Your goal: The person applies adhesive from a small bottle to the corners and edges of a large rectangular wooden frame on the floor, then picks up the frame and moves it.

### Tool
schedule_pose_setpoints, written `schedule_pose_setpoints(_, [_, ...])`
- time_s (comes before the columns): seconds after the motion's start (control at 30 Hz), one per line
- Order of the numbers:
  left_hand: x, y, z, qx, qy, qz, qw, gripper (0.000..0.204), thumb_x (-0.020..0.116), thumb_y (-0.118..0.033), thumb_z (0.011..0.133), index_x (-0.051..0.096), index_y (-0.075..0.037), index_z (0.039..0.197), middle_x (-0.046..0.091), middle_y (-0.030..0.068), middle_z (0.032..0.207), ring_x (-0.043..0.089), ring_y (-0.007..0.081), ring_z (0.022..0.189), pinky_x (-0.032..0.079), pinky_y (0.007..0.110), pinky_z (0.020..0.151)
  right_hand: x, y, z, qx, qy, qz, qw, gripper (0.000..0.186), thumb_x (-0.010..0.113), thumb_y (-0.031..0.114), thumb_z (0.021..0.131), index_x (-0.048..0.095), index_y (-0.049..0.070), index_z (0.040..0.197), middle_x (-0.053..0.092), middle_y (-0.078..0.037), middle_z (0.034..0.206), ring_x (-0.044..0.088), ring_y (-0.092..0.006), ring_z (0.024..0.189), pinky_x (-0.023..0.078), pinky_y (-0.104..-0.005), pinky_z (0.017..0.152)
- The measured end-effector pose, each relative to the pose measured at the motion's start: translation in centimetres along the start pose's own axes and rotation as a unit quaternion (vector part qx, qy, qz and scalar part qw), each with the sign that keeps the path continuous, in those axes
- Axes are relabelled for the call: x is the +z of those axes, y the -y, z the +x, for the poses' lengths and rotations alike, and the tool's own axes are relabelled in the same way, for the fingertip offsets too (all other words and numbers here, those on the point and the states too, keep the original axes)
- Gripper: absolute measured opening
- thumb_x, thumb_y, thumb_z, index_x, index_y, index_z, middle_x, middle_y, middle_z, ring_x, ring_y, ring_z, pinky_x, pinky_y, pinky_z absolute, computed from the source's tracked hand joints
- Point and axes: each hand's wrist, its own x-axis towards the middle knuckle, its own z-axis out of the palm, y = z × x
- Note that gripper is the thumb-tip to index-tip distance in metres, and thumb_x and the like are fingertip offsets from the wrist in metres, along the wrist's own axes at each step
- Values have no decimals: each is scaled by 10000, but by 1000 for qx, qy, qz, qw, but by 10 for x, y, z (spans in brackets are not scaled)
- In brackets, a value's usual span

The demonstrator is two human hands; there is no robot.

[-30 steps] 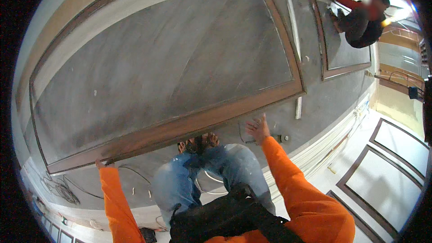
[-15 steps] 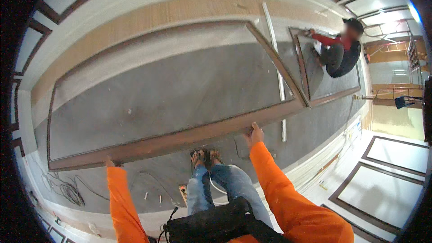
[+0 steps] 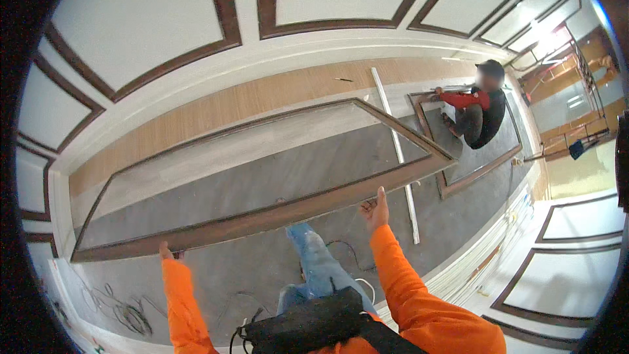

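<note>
A large rectangular brown moulding frame, with no panel inside it, spans the room before me, and the floor shows through it. Near its left end, my left hand is closed on the front rail, thumb at the rail's edge. Farther right on the same rail, my right hand is closed at the edge with the thumb pointing up and the fingers curled. What its fingertips touch is partly hidden. The front rail appears lifted off the floor.
Ahead on the right, another person crouches inside a smaller brown frame on the floor. A long white strip passes under the large frame's right end. Cable lies at lower left. Several white strips line the right wall. Scaffolding stands behind.
The large frame looks narrower, and its front right corner is now apart from the smaller frame. My leg has stepped forward toward the rail. My view has risen, showing more of the wall.
</note>
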Motion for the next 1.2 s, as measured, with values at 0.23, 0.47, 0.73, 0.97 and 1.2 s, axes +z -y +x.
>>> schedule_pose_setpoints(0.23, [54, -124, -41, 9, 5, -41, 999, 489, 716, -373, 825, 578, -103, 1209, 590, 110, 1119, 583, 274, 985, 563, 440, 882, 89, 4, -50, 35, 95, -68, 993, 675, 491, 682, 935, 538, 68, 1212, 617, -83, 1066, 634, -228, 931, 535, -407, 762])
schedule_pose_setpoints(0.47, [125, -234, -42, -20, 95, -55, 994, 476, 759, -373, 778, 619, -145, 1172, 636, 100, 1150, 621, 284, 1033, 577, 458, 894, 57, 99, 31, -32, -119, -8, 992, 911, 381, 800, 893, 418, 36, 1389, 640, -141, 968, 607, -244, 733, 523, -416, 671])
schedule_pose_setpoints(0.73, [193, -347, -27, -1, 110, 3, 994, 492, 773, -411, 770, 620, -92, 1112, 645, 109, 1056, 646, 248, 854, 582, 410, 761, 138, 343, 143, -200, -142, -264, 933, 634, 434, 499, 1023, 280, 222, 1572, 646, -145, 1098, 596, -191, 611, 493, -314, 525])
schedule_pose_setpoints(0.97, [255, -405, -21, -18, 175, 115, 978, 465, 714, -529, 800, 611, -121, 998, 618, 42, 881, 617, 220, 780, 534, 406, 695, 235, 318, 167, -254, -119, -241, 929, 654, 480, 537, 990, 328, 211, 1537, 651, -146, 1029, 608, -218, 703, 503, -380, 566])
schedule_pose_setpoints(1.2, [269, -439, 13, 21, 329, 164, 930, 366, 610, -404, 923, 596, -94, 1118, 650, 51, 982, 651, 226, 901, 545, 414, 742, 450, 112, 87, -107, 186, -81, 973, 901, 500, 705, 908, 230, 139, 1556, 457, -204, 1470, 502, -401, 1289, 486, -602, 948])
